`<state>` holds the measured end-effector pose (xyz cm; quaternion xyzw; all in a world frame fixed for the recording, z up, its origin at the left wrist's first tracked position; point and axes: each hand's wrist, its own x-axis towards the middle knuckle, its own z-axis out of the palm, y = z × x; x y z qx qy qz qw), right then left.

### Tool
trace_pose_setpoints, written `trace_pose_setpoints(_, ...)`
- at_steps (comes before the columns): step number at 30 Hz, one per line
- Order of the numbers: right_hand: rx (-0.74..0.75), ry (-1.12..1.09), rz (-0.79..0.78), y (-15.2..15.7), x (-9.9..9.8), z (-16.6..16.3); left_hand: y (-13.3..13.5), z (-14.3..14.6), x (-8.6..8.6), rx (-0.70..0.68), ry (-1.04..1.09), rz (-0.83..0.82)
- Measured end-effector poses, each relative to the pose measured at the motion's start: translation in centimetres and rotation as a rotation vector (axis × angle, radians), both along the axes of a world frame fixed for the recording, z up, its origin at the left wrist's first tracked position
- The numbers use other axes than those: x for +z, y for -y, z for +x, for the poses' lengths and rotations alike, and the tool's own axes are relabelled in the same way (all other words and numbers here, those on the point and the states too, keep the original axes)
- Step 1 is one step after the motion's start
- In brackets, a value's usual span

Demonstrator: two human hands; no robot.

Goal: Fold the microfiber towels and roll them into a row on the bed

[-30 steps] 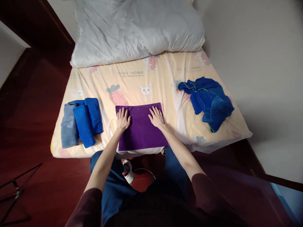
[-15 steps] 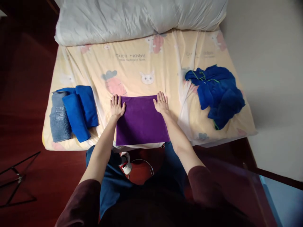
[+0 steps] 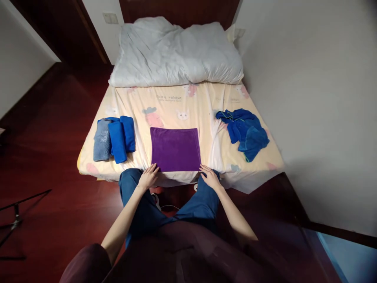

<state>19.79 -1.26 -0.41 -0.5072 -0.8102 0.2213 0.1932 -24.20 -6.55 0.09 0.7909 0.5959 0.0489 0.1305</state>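
Note:
A folded purple towel (image 3: 175, 148) lies flat near the front edge of the bed (image 3: 173, 104). My left hand (image 3: 149, 177) rests at the towel's near left corner, fingers stretched out and touching its edge. At the near right corner my right hand (image 3: 209, 176) lies with fingers spread, fingertips at the towel's edge. Neither hand grips anything.
Rolled blue towels and a grey one (image 3: 114, 137) sit on the bed's left side. A crumpled blue heap of cloth (image 3: 244, 129) lies on the right. A white duvet (image 3: 176, 53) covers the far end. A wall runs along the right; dark wood floor and a stand (image 3: 14, 220) are on the left.
Both hands slid back from the towel's far corners to its near corners. The view has pulled back and now shows the whole bed.

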Motion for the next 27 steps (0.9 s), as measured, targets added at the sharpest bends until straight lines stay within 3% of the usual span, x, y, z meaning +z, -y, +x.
trace_pose_setpoints(3,-0.157,0.005,0.050,0.9,0.0,-0.2,-0.4,0.7,1.4,0.124,-0.013,0.011)
trace_pose_setpoints(7,-0.208,0.096,0.109,0.4,0.4,-1.9,-0.8,1.5,2.3,0.207,-0.017,0.045)
trace_pose_setpoints(13,-0.140,0.092,0.107,-0.7,0.6,-2.7,-1.1,1.6,2.1,0.257,0.046,0.089)
trace_pose_setpoints(27,-0.191,-0.107,0.036,-2.9,-0.5,-1.6,-2.5,1.0,1.2,0.406,0.305,0.090)
